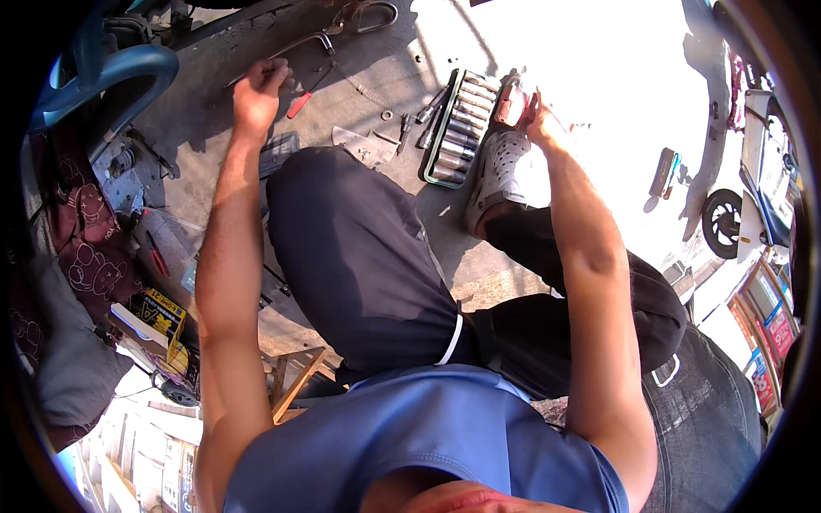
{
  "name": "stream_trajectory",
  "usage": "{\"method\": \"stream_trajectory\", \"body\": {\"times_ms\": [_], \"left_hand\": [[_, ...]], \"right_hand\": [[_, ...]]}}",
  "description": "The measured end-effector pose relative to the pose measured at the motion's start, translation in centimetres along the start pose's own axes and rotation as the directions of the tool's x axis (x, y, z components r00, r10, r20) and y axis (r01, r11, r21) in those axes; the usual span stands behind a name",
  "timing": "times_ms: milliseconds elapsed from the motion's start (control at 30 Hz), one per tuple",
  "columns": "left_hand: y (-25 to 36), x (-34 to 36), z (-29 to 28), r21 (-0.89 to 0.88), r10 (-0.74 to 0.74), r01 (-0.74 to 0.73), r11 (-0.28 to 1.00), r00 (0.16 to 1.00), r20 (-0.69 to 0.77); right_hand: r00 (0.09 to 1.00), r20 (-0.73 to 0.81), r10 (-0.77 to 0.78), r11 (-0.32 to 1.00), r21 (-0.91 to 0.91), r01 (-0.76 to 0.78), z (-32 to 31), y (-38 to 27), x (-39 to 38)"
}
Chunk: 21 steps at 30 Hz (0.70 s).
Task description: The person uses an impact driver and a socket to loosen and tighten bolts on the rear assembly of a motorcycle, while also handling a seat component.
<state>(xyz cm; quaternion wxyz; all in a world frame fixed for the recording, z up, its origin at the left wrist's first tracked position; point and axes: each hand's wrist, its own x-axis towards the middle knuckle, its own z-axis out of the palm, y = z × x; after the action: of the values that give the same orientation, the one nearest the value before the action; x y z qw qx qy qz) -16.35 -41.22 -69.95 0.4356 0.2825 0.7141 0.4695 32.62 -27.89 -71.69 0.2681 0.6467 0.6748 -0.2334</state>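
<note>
My left hand [258, 92] is at the upper left, its fingers closed around a thin L-shaped metal wrench [301, 44] with a bent end. Just below it on the ground is a red-handled screwdriver [302, 103]. My right hand [548, 125] is closed against a red and grey object [512, 103], perhaps a power tool; glare blurs its shape. Next to that stands a long green-edged tray [427, 173] holding a row of metal sockets [459, 138]. Loose socket pieces [425, 115] lie along its left side.
My grey clog [503, 167] is close to the socket tray. A blue metal frame [128, 73] stands at the upper left. Pliers with red handles [156, 254] and a yellow-black box [161, 315] are at the left. A parked scooter [761, 184] and a small box [663, 173] are at the right.
</note>
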Motion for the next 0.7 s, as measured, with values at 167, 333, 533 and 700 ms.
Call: {"method": "stream_trajectory", "body": {"times_ms": [167,333,533,700], "left_hand": [[-2.1,-6.5,8.7,0.380,0.006,-0.225,0.897,0.866,0.499],[-4.7,-9.0,17.6,0.699,-0.012,-0.341,0.629,0.894,0.447],[-6.2,-9.4,19.9,0.772,-0.030,-0.296,0.563,0.926,0.377],[-5.2,-10.0,19.8,0.693,0.011,-0.186,0.697,0.968,0.249]], "right_hand": [[0.986,-0.052,-0.158,0.930,0.328,0.166,-1.4,3.4,0.8],[0.947,0.106,-0.302,0.869,0.438,0.228,-12.1,1.5,-7.1],[0.897,-0.173,-0.406,0.850,0.289,0.440,-20.9,2.0,-23.8],[0.850,-0.363,-0.381,0.859,0.200,0.471,-19.5,5.4,-31.0]]}}
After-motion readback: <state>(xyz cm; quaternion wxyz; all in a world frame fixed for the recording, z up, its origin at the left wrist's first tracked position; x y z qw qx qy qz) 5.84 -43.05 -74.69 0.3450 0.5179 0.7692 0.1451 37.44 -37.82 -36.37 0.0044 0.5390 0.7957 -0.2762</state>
